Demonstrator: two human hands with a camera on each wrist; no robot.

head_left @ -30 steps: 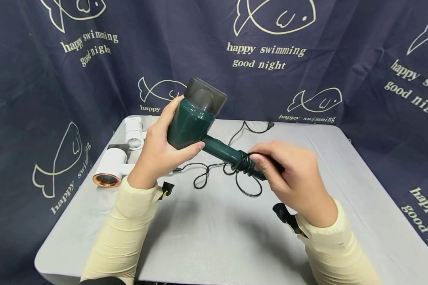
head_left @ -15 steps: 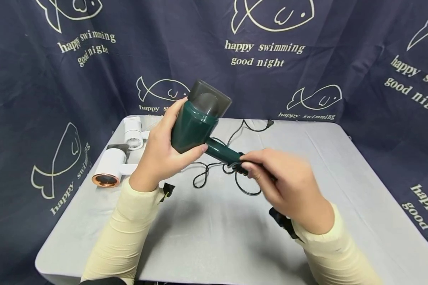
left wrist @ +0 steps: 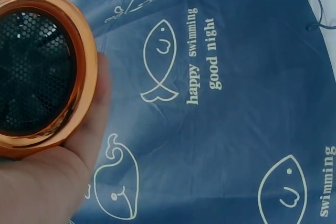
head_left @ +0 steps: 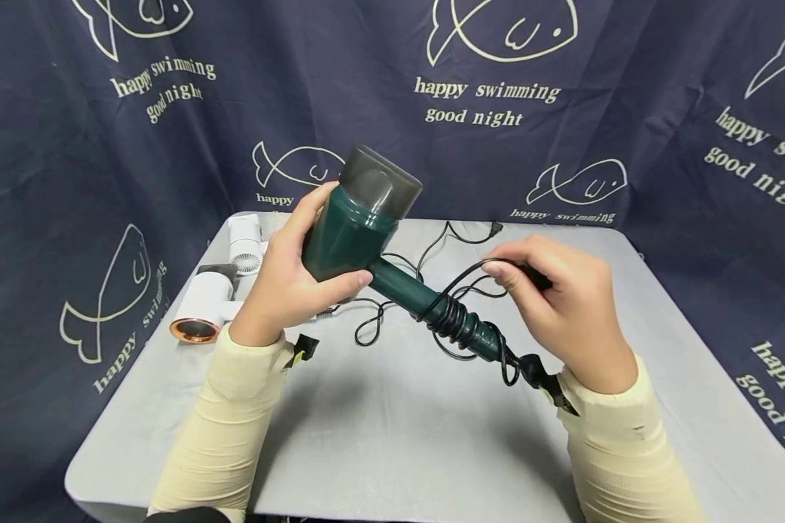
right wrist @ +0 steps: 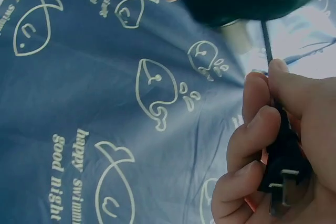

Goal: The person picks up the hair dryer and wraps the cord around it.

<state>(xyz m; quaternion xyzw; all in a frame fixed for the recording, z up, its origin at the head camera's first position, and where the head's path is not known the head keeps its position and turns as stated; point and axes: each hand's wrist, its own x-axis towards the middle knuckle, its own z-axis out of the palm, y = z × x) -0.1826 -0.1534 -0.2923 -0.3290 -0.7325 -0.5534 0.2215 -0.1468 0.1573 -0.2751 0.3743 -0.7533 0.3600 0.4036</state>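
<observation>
A dark green hair dryer [head_left: 349, 236] with a smoky nozzle [head_left: 379, 181] is held above the table, nozzle up. My left hand [head_left: 288, 272] grips its barrel; the left wrist view shows the copper-rimmed rear grille [left wrist: 88, 72] beside that palm. Several turns of black power cord [head_left: 454, 323] wrap the dryer's handle, which slants down to the right. My right hand [head_left: 572, 305] pinches the free stretch of this cord, right of the handle. In the right wrist view its fingers curl round the two-pronged plug [right wrist: 286, 156].
Two white hair dryers lie at the table's left: one with a copper ring [head_left: 196, 330], the other with a white grille [head_left: 246, 260] behind it. A loose black cord with a plug [head_left: 495, 229] trails across the grey table [head_left: 399, 450]. A navy curtain [head_left: 484, 160] hangs around.
My right hand has passed round the handle with the cord, over it half a second ago and now away to its right. The left hand keeps its grip, the dryer barely shifting.
</observation>
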